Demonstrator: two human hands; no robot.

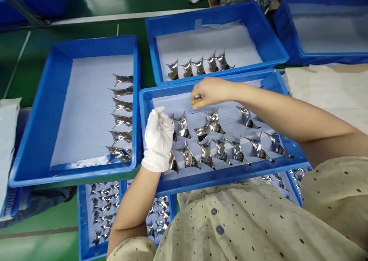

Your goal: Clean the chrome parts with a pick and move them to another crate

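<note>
the bare right hand (213, 92) has its yellow-capped fingertips (196, 102) pressed together in a tight grip on something too small to tell, above a blue plastic tray (230, 180) holding curved chrome metal pieces (206, 153) on a white ribbed sheet (172, 101). the white-gloved left hand (158, 140) sits just beside them, its grip loosely bunched; covered fingers suit such shiny metal.

L hand (158, 138) in white glove, fingers bunched & pointing up, wrist straight. L forearm (135, 203) bare, rising from below. R arm (287, 115) bare, stretched across to the L, elbow out of view. R hand (211, 92) palm down, yellow-capped fingertips (197, 104) drawn together.
</note>
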